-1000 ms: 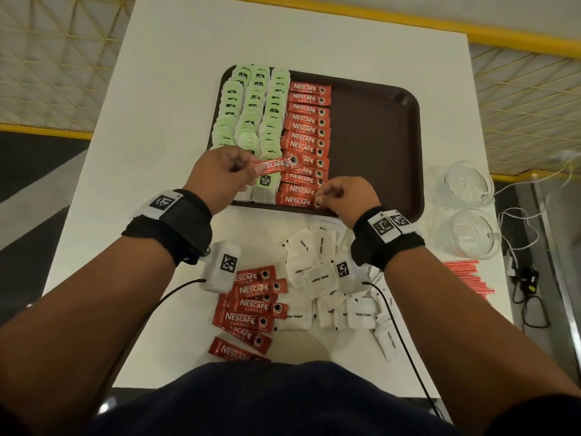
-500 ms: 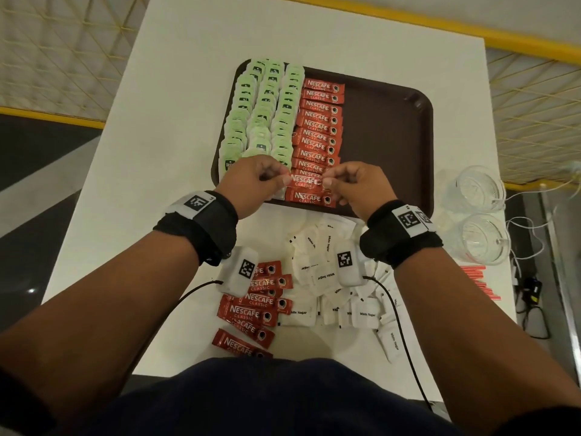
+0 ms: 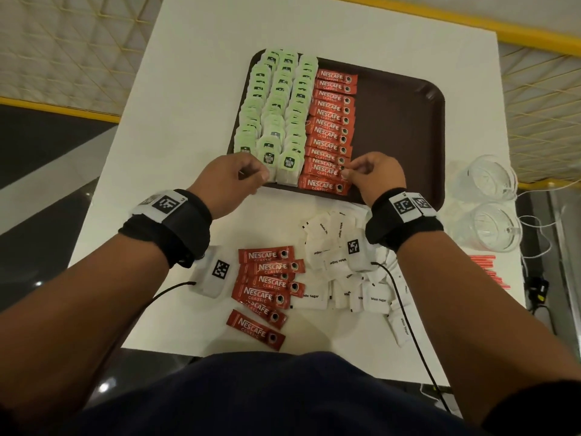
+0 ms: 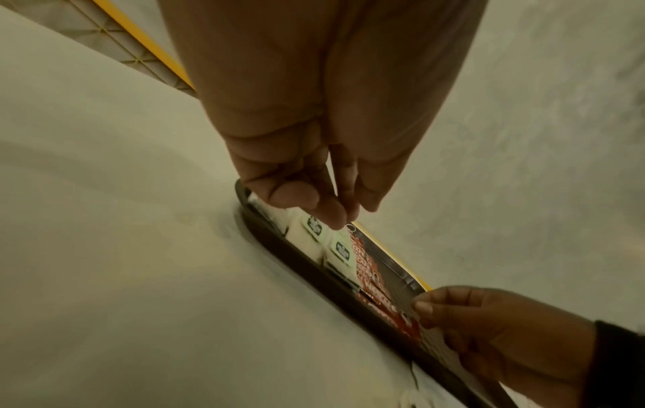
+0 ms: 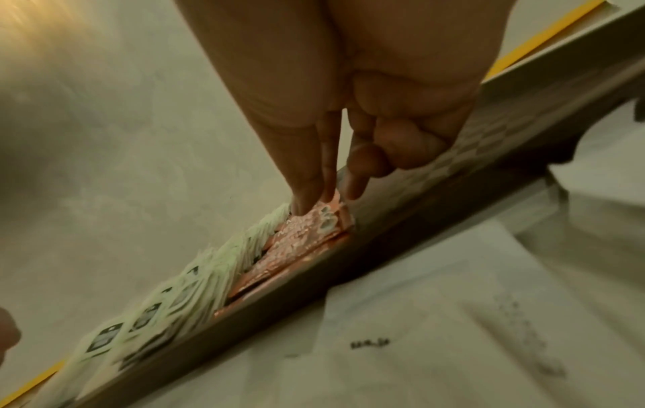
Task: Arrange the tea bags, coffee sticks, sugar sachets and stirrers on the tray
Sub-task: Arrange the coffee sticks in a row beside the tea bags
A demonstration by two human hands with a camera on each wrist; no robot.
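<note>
At the tray's (image 3: 408,127) near edge, right hand (image 3: 374,176) pinches a coffee stick (image 3: 323,169); left hand (image 3: 232,180) curled, empty.

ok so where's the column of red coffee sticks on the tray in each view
Head: column of red coffee sticks runs down the tray's middle, right of the green tea bags.
Left wrist: lower middle, beyond the near tray rim, towards the right hand.
Right wrist: centre, at the right hand's fingertips.
Shared landmark: the tea bags alongside.
</note>
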